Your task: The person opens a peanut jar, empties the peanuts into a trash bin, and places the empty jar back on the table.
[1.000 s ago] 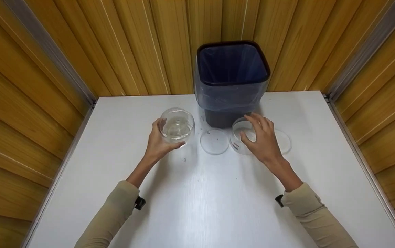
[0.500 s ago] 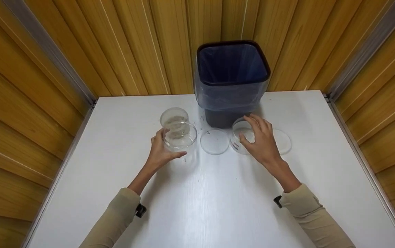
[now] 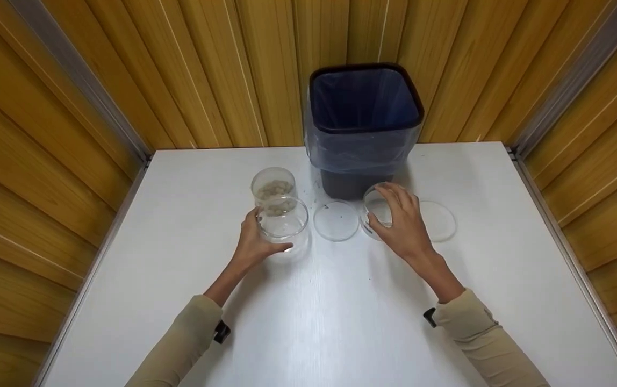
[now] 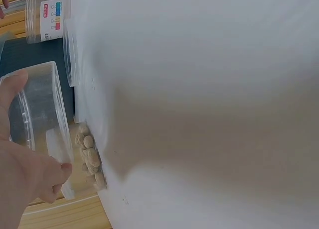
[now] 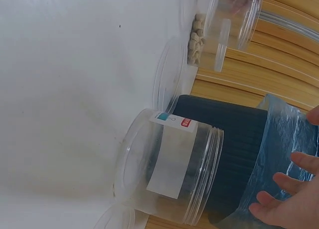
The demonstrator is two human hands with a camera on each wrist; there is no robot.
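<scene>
My left hand (image 3: 252, 242) grips a clear plastic jar (image 3: 284, 228) by its side, thumb nearest me. In the left wrist view the held jar (image 4: 42, 107) is tilted and raised off the table. Just behind it stands another clear jar (image 3: 273, 180) with beige pebble-like lumps (image 4: 89, 157) at its bottom. Over a third clear jar (image 5: 169, 164), which bears a printed label (image 5: 172, 121), my right hand (image 3: 408, 226) hovers with spread fingers. The right wrist view shows those fingers apart from its threaded rim.
A dark bin (image 3: 359, 183) with a blue liner (image 5: 284, 144) stands at the table's back. Two clear round lids (image 3: 335, 220) lie flat, the second lid (image 3: 442, 221) right of the labelled jar. Wood-patterned panels (image 3: 201, 75) surround the white table (image 3: 308, 312).
My left hand has brought its jar toward me and slightly right, uncovering the jar of beige lumps behind. My right hand has shifted slightly left above the labelled jar.
</scene>
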